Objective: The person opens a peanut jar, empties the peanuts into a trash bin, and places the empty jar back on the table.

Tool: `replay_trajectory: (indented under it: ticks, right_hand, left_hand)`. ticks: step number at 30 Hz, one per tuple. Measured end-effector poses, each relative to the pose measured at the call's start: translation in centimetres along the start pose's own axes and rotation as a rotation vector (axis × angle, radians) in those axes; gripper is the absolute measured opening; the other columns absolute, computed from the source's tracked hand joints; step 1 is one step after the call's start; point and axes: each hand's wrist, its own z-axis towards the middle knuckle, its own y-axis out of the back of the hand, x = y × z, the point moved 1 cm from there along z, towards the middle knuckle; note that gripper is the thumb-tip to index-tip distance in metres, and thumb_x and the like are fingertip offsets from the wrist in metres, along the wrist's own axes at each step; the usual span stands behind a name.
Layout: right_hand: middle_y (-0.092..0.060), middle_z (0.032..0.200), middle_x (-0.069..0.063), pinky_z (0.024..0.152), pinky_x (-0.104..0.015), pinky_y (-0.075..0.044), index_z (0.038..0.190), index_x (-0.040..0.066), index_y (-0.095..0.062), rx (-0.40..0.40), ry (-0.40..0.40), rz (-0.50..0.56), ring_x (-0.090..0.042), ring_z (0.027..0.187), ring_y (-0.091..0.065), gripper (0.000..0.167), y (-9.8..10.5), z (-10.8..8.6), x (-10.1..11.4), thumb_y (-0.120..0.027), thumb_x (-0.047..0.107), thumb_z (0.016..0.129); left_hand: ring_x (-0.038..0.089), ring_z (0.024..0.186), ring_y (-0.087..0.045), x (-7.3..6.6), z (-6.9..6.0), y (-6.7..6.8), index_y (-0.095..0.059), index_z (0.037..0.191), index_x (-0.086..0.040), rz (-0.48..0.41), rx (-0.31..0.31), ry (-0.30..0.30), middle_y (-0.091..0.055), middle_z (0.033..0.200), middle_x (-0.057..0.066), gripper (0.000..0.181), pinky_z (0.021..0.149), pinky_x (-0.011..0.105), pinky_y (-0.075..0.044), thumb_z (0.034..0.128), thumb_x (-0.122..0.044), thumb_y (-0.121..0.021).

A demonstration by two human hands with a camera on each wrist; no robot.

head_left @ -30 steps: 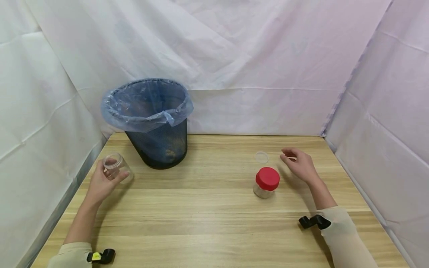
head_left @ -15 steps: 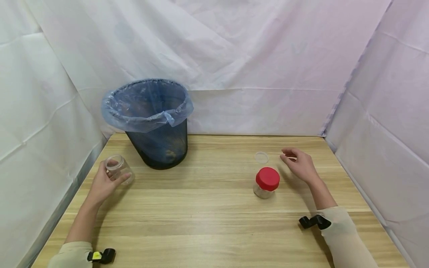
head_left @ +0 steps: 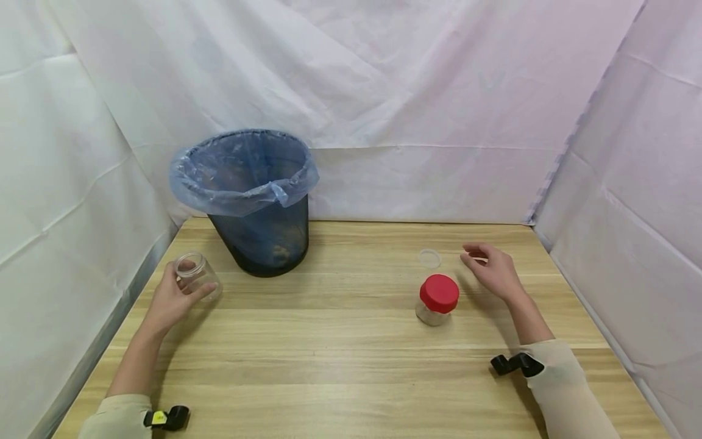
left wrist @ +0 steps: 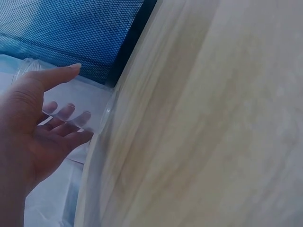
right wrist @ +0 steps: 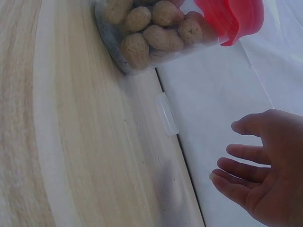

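Observation:
In the head view my left hand [head_left: 171, 300] is at the table's left side, its thumb and fingers round a clear, lidless jar [head_left: 204, 281]. The left wrist view has the thumb along one side of this jar [left wrist: 90, 101] and the fingers seen through its wall; it looks empty. At the right, my right hand [head_left: 495, 273] hovers with loosely bent fingers and holds nothing. Beside it stands another clear jar [head_left: 432, 314] under a red lid [head_left: 439, 293]. Peanuts in their shells [right wrist: 158, 38] fill it in the right wrist view. Behind it lies a translucent ring-like disc [head_left: 429, 258].
A black mesh waste bin [head_left: 269, 244] lined with a blue plastic bag [head_left: 219, 198] stands at the back left of the wooden table [head_left: 329, 347], near the left hand. White cloth [head_left: 417, 85] hangs behind the table and along both sides.
The left hand and its clear jar have shifted very slightly to the right. My right hand, the red-lidded jar and the disc keep their places.

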Motion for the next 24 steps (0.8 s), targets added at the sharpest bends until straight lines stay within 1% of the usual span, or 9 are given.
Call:
replay_trajectory:
  ticks: [3, 5, 10, 12, 15, 17, 20, 22, 24]
  right_hand:
    - [-0.068, 0.139, -0.028, 0.107, -0.057, -0.055, 0.141, -0.007, -0.065, -0.002, -0.001, -0.003, -0.045, 0.128, -0.066, 0.047, 0.0, 0.0, 0.0, -0.065, 0.029, 0.11]
    - [-0.069, 0.139, -0.028, 0.107, -0.057, -0.054, 0.141, -0.006, -0.065, -0.001, -0.001, -0.004, -0.045, 0.129, -0.066, 0.047, 0.0, 0.0, -0.1, -0.065, 0.029, 0.11]
    - [-0.068, 0.141, -0.028, 0.108, -0.057, -0.054, 0.142, -0.006, -0.064, 0.006, -0.002, -0.002, -0.044, 0.13, -0.065, 0.048, 0.1, 0.1, -0.1, -0.064, 0.03, 0.11]
    - [-0.068, 0.141, -0.028, 0.108, -0.057, -0.053, 0.143, -0.006, -0.064, 0.006, -0.003, -0.001, -0.044, 0.13, -0.065, 0.049, 0.2, 0.0, -0.1, -0.064, 0.031, 0.11]
    - [-0.068, 0.141, -0.027, 0.108, -0.057, -0.053, 0.143, -0.005, -0.063, 0.006, -0.005, 0.001, -0.044, 0.13, -0.065, 0.049, 0.2, 0.0, 0.0, -0.064, 0.031, 0.11]
    - [-0.068, 0.141, -0.028, 0.107, -0.057, -0.053, 0.143, -0.005, -0.063, 0.004, -0.005, 0.001, -0.044, 0.13, -0.065, 0.049, 0.3, 0.0, 0.0, -0.064, 0.031, 0.11]
    - [-0.067, 0.141, -0.028, 0.108, -0.056, -0.054, 0.143, -0.005, -0.063, 0.003, -0.004, 0.003, -0.045, 0.13, -0.065, 0.049, 0.4, -0.1, 0.1, -0.063, 0.031, 0.11]
    - [-0.067, 0.141, -0.028, 0.108, -0.056, -0.054, 0.143, -0.006, -0.063, 0.003, -0.005, 0.003, -0.045, 0.13, -0.064, 0.049, 0.4, -0.1, 0.1, -0.063, 0.031, 0.11]
    - [-0.067, 0.141, -0.028, 0.108, -0.056, -0.054, 0.143, -0.006, -0.063, 0.003, -0.004, 0.003, -0.045, 0.13, -0.064, 0.049, 0.4, -0.1, 0.2, -0.063, 0.031, 0.11]
  left_hand:
    - [0.037, 0.139, -0.057, -0.3, -0.1, 0.1, -0.03, 0.149, 0.003, 0.011, -0.003, 0.003, -0.042, 0.151, 0.016, 0.077, 0.094, 0.002, -0.044, 0.0979, -0.02, -0.082]
    - [0.044, 0.14, -0.053, -0.5, -0.2, 0.2, -0.029, 0.154, 0.004, 0.028, -0.016, 0.001, -0.041, 0.152, 0.018, 0.082, 0.094, 0.001, -0.042, 0.0975, -0.02, -0.083]
    - [0.009, 0.126, -0.055, -1.3, -0.2, 0.9, -0.031, 0.161, 0.003, 0.068, -0.07, -0.025, -0.046, 0.149, 0.016, 0.084, 0.096, 0.0, -0.04, 0.0975, -0.018, -0.082]
    - [0.012, 0.129, -0.056, -1.9, -0.3, 1.3, -0.032, 0.163, 0.001, 0.077, -0.091, -0.022, -0.046, 0.151, 0.017, 0.082, 0.104, 0.002, -0.04, 0.0994, -0.021, -0.08]
    - [0.035, 0.145, -0.052, -3.2, -0.7, 1.9, -0.03, 0.166, -0.002, 0.079, -0.117, -0.009, -0.044, 0.157, 0.021, 0.082, 0.123, 0.018, -0.037, 0.1021, -0.027, -0.076]
    - [0.044, 0.15, -0.045, -4.1, -0.9, 2.3, -0.029, 0.168, -0.004, 0.077, -0.131, -0.012, -0.042, 0.16, 0.024, 0.083, 0.129, 0.026, -0.033, 0.1032, -0.028, -0.074]
    - [0.039, 0.155, -0.041, -5.3, -1.2, 2.7, -0.029, 0.168, -0.005, 0.078, -0.158, -0.05, -0.04, 0.164, 0.026, 0.081, 0.129, 0.019, -0.029, 0.1036, -0.026, -0.074]
    - [0.029, 0.155, -0.043, -6.1, -1.5, 3.0, -0.032, 0.167, -0.006, 0.082, -0.187, -0.082, -0.042, 0.163, 0.025, 0.08, 0.123, 0.009, -0.028, 0.1029, -0.023, -0.075]
    - [0.018, 0.152, -0.046, -6.9, -1.7, 3.0, -0.037, 0.165, -0.005, 0.081, -0.216, -0.116, -0.047, 0.16, 0.02, 0.077, 0.118, 0.004, -0.03, 0.1011, -0.019, -0.078]
